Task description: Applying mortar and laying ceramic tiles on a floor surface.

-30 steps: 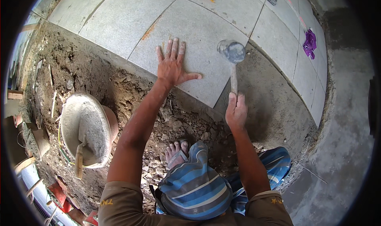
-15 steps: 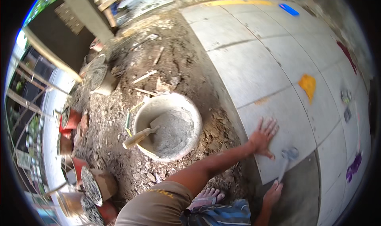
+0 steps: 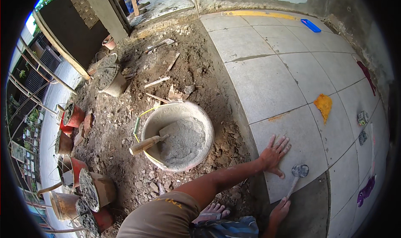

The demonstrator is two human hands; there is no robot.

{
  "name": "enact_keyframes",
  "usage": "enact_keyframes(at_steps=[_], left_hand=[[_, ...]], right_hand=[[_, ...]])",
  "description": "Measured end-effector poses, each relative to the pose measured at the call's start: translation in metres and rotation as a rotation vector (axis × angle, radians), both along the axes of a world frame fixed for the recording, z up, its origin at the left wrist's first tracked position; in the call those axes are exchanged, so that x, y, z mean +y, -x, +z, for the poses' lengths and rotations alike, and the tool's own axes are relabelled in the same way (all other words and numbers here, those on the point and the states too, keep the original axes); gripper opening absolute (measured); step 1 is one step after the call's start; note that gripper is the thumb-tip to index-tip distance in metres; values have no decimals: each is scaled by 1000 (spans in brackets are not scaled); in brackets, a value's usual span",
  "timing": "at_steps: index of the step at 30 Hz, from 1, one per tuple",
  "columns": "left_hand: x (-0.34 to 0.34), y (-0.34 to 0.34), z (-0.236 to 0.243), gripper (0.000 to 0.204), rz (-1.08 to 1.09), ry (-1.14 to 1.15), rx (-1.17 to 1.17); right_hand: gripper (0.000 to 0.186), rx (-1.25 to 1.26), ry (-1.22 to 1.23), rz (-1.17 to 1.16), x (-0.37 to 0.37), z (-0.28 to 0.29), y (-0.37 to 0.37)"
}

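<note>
My left hand (image 3: 273, 157) lies flat on a grey floor tile (image 3: 298, 131), its fingers spread. In my right hand (image 3: 279, 211) is the handle of a mallet (image 3: 300, 170), gripped near its end. The mallet's dark round head is at the tile's near part, just right of my left hand; whether it touches the surface I cannot tell. Below the tile's near edge shows a darker, untiled strip (image 3: 307, 211). Left of my arm stands a round bucket (image 3: 210, 127) of grey dry-looking mix, with a wooden-handled trowel (image 3: 146, 145) stuck in it.
A yellow cloth (image 3: 323, 107), a blue tray-like object (image 3: 310, 25) and a purple cloth (image 3: 366, 192) lie on the tiles. A long yellow bar (image 3: 261, 14) rests along the far wall. Several mortar-filled buckets (image 3: 113, 84) stand on the rubble at left.
The view has shifted slightly and become sharper. My left hand stays pressed on the tile. My right hand keeps its grip on the mallet, whose head shows a little lower and left.
</note>
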State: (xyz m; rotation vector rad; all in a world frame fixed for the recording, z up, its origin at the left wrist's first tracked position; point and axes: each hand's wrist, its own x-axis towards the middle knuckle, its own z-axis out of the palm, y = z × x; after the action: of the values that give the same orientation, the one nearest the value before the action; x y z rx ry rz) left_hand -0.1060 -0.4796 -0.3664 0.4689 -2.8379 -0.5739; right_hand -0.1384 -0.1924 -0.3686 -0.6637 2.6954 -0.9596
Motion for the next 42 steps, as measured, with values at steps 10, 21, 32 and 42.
enact_keyframes(at_steps=[10, 21, 32, 42], left_hand=[[2, -3, -3, 145, 3, -3, 9], [5, 2, 1, 145, -37, -2, -64], [-28, 23, -12, 138, 118, 55, -47], [-40, 15, -1, 142, 400, 97, -118]], right_hand=[[44, 59, -11, 24, 1, 1, -4], [43, 89, 23, -9, 7, -7, -3], [39, -2, -28, -98, -16, 24, -7], [38, 1, -22, -51, -21, 31, -4]])
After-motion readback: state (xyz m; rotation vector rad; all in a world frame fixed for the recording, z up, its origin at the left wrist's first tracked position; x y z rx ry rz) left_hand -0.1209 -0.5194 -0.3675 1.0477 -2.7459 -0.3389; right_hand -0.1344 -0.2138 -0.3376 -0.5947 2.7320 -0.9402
